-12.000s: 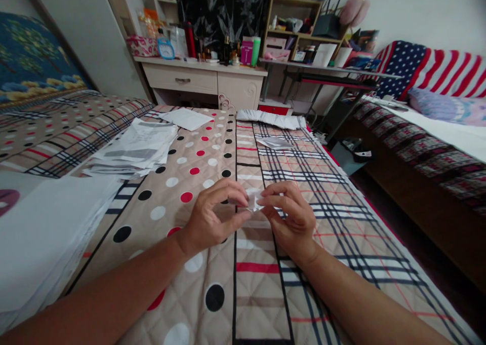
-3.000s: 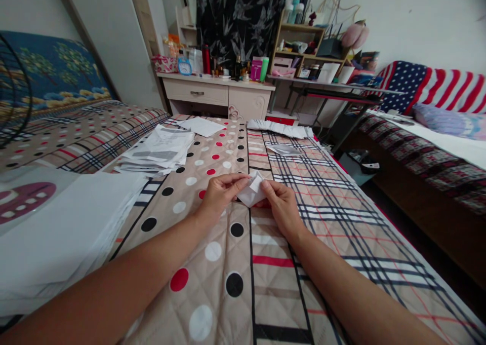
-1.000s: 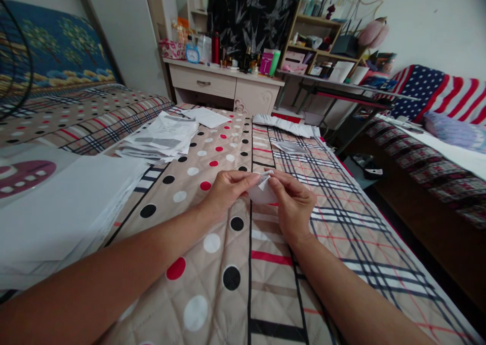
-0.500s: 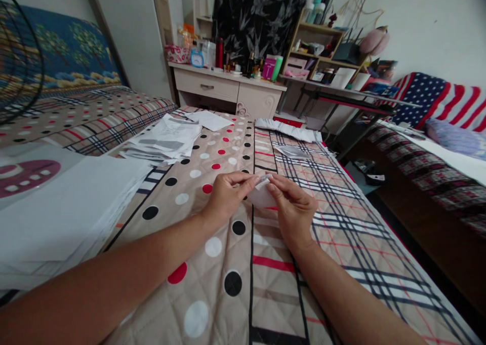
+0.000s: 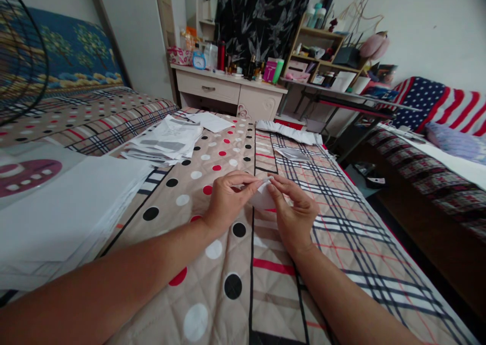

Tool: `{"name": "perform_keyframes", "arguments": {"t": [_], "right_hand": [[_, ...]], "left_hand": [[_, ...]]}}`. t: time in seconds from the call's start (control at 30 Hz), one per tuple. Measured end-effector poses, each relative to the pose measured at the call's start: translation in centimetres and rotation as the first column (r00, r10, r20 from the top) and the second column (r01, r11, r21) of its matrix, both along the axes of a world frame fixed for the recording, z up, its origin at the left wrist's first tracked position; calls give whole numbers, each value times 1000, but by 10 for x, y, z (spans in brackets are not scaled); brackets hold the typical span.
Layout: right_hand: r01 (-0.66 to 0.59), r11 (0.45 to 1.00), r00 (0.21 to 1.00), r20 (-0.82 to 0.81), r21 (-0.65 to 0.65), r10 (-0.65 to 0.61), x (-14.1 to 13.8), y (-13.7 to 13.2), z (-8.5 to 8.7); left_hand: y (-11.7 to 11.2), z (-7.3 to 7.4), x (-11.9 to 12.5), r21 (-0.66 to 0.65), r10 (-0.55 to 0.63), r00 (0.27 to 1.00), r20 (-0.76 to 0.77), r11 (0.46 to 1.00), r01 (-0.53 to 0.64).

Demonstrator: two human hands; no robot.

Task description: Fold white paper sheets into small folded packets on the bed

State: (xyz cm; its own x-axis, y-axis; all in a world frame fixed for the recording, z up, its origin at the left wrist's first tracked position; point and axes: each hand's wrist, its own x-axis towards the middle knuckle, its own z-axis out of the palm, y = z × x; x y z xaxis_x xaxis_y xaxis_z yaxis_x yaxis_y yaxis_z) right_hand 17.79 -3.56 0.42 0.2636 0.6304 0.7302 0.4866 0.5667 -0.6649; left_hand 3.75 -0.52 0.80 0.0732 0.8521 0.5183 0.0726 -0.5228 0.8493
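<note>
A small piece of white paper [image 5: 262, 198] is held over the middle of the patterned bedspread [image 5: 212, 294]. My left hand [image 5: 230, 198] pinches its upper left edge between thumb and fingers. Opposite, my right hand [image 5: 294, 205] grips the right side, thumb on the near face. The top edge looks creased or folded between the fingertips, which partly hide it. Beyond my left hand lies a pile of cut white papers [image 5: 167, 140] with grey print. Past my right hand rests a greyish flat sheet [image 5: 292, 153].
At the left is a thick stack of white sheets [image 5: 87, 203] under a clear plastic bag with a pink print. A long folded white strip [image 5: 288, 131] lies at the bed's far end. A fan guard [image 5: 23, 56] stands at upper left, a dresser [image 5: 228, 89] behind.
The top edge of the small paper has been turned slightly between my fingertips. Both hands keep their pinch and barely move; the view shifts a little.
</note>
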Motion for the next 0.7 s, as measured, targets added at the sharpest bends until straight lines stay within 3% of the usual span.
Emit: {"name": "perform_keyframes", "arguments": {"t": [0.4, 0.7], "right_hand": [[-34, 997, 997, 66, 62, 30, 2, 2, 0], [16, 994, 994, 107, 112, -28, 3, 3, 3]], "left_hand": [[4, -1, -1, 18, -39, 999, -12, 999, 40], [-2, 4, 0, 68, -96, 995, -16, 993, 97]]}}
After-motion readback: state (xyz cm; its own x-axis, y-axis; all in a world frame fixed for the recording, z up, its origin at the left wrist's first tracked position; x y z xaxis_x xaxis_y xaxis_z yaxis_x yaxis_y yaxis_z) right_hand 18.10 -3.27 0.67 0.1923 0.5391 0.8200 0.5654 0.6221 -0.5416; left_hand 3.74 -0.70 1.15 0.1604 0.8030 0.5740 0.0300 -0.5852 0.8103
